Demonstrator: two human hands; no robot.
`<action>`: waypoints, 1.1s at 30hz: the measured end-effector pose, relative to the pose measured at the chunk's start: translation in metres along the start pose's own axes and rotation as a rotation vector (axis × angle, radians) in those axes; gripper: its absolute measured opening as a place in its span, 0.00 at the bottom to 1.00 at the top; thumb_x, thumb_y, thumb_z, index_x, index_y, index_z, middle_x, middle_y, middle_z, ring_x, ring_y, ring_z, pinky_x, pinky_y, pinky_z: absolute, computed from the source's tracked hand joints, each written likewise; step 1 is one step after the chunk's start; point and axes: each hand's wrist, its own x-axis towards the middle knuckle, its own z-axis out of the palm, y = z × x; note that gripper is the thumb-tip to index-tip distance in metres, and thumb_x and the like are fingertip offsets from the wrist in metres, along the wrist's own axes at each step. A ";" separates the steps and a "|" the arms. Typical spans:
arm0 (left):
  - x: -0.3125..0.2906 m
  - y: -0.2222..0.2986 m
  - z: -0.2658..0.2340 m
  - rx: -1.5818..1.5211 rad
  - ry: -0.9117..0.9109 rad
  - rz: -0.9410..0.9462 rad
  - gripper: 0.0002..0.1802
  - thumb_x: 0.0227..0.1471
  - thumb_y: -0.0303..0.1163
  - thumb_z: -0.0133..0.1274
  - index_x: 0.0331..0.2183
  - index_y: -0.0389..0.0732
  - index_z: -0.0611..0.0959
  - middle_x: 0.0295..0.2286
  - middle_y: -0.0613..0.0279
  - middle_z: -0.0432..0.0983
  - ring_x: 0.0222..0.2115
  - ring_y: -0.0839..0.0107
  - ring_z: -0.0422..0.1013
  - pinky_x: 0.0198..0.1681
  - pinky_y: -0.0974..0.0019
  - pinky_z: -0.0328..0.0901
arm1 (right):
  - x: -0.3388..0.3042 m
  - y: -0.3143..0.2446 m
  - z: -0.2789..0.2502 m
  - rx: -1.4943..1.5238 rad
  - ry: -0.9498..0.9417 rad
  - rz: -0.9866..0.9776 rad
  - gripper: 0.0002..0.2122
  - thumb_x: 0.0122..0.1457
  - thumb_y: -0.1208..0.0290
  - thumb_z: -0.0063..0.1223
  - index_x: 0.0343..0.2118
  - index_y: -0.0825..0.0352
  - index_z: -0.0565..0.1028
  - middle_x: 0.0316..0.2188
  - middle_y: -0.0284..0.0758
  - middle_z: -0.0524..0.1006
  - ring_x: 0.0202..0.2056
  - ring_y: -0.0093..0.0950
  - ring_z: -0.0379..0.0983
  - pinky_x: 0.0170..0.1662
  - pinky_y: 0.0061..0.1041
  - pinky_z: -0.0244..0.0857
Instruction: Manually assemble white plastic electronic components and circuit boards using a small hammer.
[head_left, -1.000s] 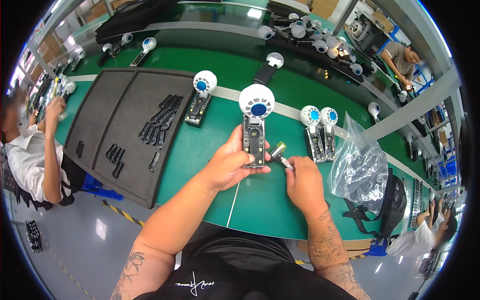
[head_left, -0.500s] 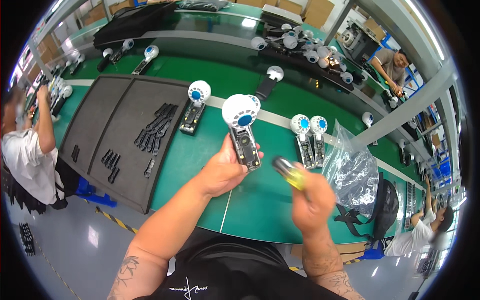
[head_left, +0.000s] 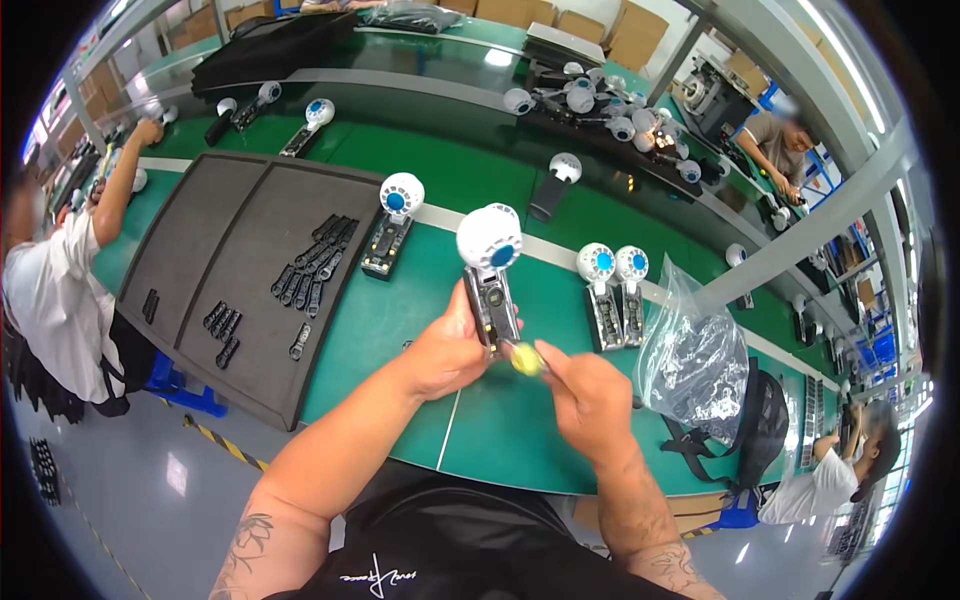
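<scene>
My left hand (head_left: 447, 352) holds a small handheld fan (head_left: 489, 262) upright over the green table (head_left: 400, 310). The fan has a white round head with a blue centre and an open dark handle showing its inner parts. My right hand (head_left: 588, 395) grips a yellow-handled screwdriver (head_left: 524, 360), its tip against the lower part of the fan's handle.
Three more fans lie on the table: one (head_left: 390, 225) to the left, two (head_left: 612, 285) to the right. A clear plastic bag (head_left: 690, 355) of dark parts sits at right. Dark foam trays (head_left: 230, 270) with black pieces lie at left. Other people work at the left and right.
Both hands lifted the fan off the table and nearer to me. My right hand brought the yellow screwdriver up to the fan's handle.
</scene>
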 end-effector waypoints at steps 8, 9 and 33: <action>0.005 -0.006 -0.002 -0.034 -0.040 0.018 0.57 0.43 0.09 0.44 0.72 0.57 0.54 0.59 0.58 0.69 0.59 0.60 0.70 0.62 0.52 0.65 | 0.005 -0.014 -0.006 0.190 0.232 -0.034 0.19 0.53 0.81 0.62 0.50 0.61 0.85 0.26 0.32 0.78 0.24 0.31 0.70 0.29 0.29 0.65; 0.006 -0.007 -0.004 -0.020 -0.029 0.014 0.57 0.43 0.09 0.44 0.72 0.57 0.54 0.59 0.58 0.69 0.59 0.60 0.70 0.62 0.52 0.65 | 0.004 -0.016 -0.009 0.231 0.262 -0.021 0.19 0.54 0.81 0.61 0.50 0.62 0.85 0.28 0.34 0.79 0.25 0.31 0.71 0.29 0.29 0.66; 0.003 0.003 0.005 0.020 0.022 -0.027 0.51 0.49 0.10 0.46 0.70 0.54 0.55 0.59 0.55 0.68 0.58 0.60 0.70 0.60 0.54 0.66 | 0.029 -0.006 0.005 0.177 0.153 -0.005 0.22 0.52 0.82 0.62 0.52 0.63 0.84 0.29 0.33 0.80 0.25 0.29 0.72 0.29 0.27 0.67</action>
